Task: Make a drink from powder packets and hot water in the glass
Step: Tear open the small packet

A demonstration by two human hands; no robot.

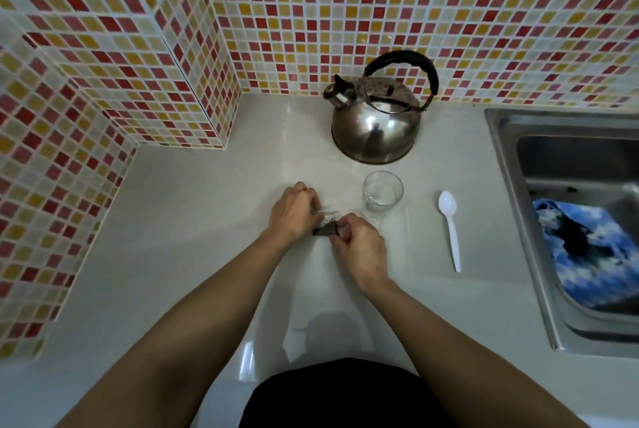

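Left hand (294,211) and right hand (359,244) both with grip clamped on small dark powder packet (325,229), low over pale table (193,220), likely for tearing. Clear empty-looking glass (382,194) just beside, near steel kettle (377,119) and white plastic spoon (449,227), ready for pouring.

Kettle (377,123) sits at the back of the counter (193,220), against the wall. Glass (382,194) stands just in front of the kettle. Spoon (450,228) lies in front of the kettle, to its right; sink (511,206) farther right. Both hands meet in front of the kettle, left of the glass, a packet (325,228) between them.
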